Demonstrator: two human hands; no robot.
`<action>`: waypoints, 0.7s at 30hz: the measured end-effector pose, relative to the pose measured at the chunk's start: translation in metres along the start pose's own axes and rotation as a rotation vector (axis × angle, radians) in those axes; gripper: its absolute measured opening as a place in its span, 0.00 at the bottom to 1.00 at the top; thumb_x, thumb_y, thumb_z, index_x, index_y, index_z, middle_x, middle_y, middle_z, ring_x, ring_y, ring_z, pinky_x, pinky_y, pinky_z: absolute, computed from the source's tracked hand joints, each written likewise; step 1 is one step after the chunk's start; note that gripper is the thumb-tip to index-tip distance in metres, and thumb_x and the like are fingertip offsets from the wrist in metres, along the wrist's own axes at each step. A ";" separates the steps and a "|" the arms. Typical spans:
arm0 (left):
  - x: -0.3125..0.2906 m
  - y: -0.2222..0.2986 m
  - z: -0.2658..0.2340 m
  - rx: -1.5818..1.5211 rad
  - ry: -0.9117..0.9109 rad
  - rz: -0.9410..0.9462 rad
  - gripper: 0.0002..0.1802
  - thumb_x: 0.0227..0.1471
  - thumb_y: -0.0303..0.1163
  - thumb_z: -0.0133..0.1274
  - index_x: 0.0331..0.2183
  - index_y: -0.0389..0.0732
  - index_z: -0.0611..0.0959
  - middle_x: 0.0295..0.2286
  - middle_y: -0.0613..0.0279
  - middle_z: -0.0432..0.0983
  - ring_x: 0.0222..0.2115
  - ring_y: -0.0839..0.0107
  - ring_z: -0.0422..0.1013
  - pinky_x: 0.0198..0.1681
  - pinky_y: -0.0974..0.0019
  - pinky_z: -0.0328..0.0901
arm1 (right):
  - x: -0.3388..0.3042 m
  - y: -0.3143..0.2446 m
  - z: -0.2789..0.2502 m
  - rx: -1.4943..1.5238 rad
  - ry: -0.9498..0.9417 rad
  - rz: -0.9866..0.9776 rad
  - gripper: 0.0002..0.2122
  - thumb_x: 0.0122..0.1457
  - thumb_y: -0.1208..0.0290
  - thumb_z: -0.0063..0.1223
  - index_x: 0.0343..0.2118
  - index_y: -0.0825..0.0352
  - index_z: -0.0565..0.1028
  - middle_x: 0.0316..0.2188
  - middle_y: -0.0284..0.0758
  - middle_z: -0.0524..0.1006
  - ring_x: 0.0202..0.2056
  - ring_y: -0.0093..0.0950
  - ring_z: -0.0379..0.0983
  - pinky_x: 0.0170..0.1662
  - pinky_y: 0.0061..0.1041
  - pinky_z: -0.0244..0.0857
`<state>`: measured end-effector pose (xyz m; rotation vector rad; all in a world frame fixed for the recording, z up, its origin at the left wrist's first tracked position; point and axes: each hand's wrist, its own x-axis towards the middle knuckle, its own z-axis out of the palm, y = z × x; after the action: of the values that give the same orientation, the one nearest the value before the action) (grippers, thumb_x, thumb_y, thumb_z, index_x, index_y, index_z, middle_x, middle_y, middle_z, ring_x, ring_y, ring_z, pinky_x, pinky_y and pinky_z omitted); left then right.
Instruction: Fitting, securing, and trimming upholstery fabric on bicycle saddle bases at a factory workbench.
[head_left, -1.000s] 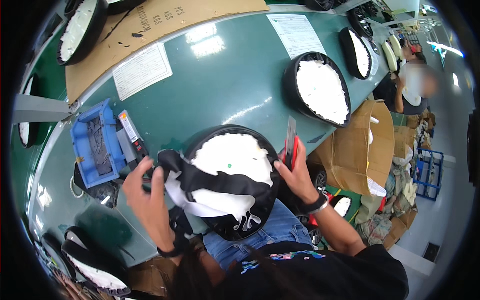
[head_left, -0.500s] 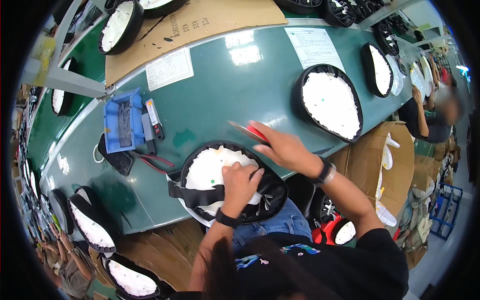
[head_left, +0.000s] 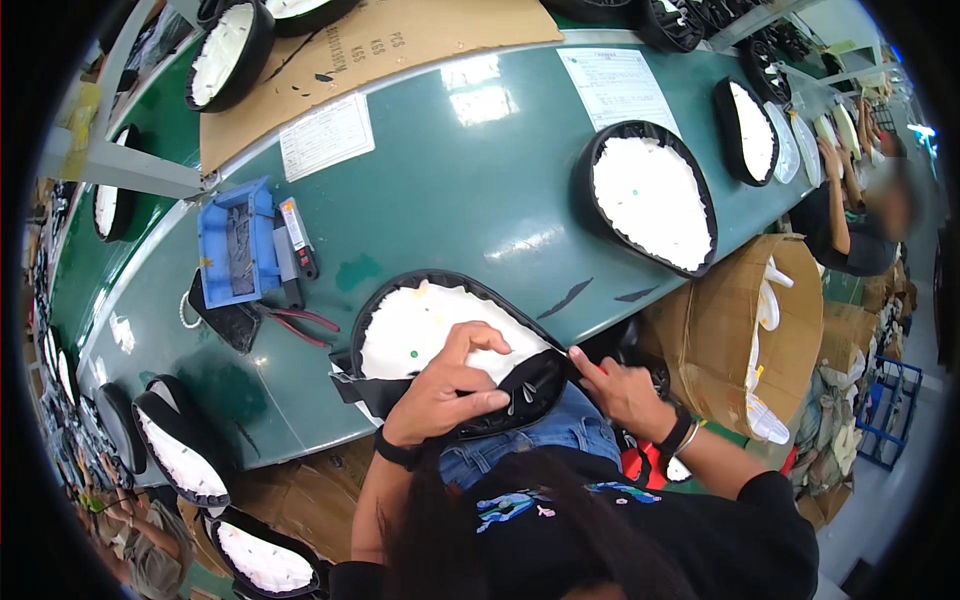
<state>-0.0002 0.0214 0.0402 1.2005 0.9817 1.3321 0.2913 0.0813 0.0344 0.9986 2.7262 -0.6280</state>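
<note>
Worker at a green table (head_left: 440, 185), both hands on one job: a black-rimmed, rounded workpiece (head_left: 420, 315) with a white face, lying at the near table edge and over the lap. Left hand (head_left: 445, 390) lies across its near side, fingers bent, forefinger and thumb apart — whether the curled fingers pinch any of the cover, cannot tell. Right hand (head_left: 632, 400) closed round a red-handled knife (head_left: 602, 366), mostly hidden by the fingers, the thin blade pointing left at the workpiece's right rim. Black strip hangs at the workpiece's left end. To the left, red-handled pliers (head_left: 305, 322) and a blue bin (head_left: 238, 245) of dark scraps. Beyond the right hand, two black slivers (head_left: 568, 298) on the tabletop; farther off, a second white-faced piece (head_left: 652, 195) — cardboard box (head_left: 735, 315) just beside it.
</note>
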 end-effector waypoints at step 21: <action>0.078 -0.063 -0.011 -0.411 0.092 -0.154 0.14 0.44 0.27 0.57 0.15 0.35 0.71 0.19 0.64 0.62 0.39 0.65 0.67 0.49 0.59 0.60 | -0.018 -0.110 0.018 0.176 0.050 0.578 0.30 0.57 0.67 0.52 0.62 0.63 0.55 0.22 0.43 0.72 0.18 0.44 0.70 0.21 0.44 0.64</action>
<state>0.0028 0.1074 -0.0127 0.7441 0.7962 1.3913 0.2341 -0.0125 0.0602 1.7616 2.2644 -0.7359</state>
